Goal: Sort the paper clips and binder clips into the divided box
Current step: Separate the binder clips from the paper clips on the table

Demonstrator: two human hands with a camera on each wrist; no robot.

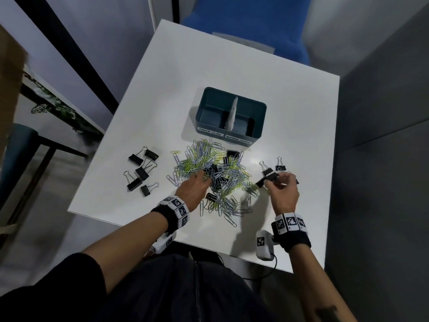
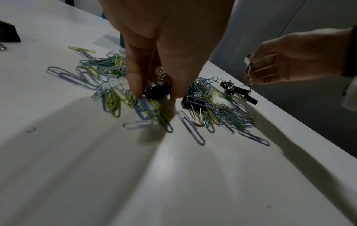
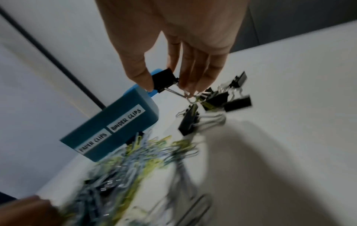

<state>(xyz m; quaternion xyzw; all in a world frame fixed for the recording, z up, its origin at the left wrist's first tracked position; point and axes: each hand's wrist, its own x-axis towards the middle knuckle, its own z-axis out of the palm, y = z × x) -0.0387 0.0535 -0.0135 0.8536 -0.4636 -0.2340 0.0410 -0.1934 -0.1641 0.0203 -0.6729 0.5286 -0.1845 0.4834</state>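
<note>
A teal divided box (image 1: pixel 204 105) with a pale divider stands mid-table; its front labels read PAPER CLIPS on the left and BINDER CLIPS (image 3: pixel 126 120) on the right. In front of it lies a tangled pile of blue, green and yellow paper clips (image 1: pixel 197 161) with black binder clips mixed in. My left hand (image 1: pixel 205 178) reaches into the pile, thumb and finger pinching a black binder clip (image 2: pixel 158 91). My right hand (image 1: pixel 276 180) is raised at the pile's right edge and pinches another black binder clip (image 3: pixel 164 81) above a small cluster of binder clips (image 3: pixel 228 99).
Several black binder clips (image 1: pixel 141 168) lie grouped at the left of the white table (image 1: pixel 232 66). The table's near edge runs just under my wrists. A blue chair (image 1: pixel 250 24) stands beyond the far edge, and a grey partition (image 1: pixel 383 112) stands on the right.
</note>
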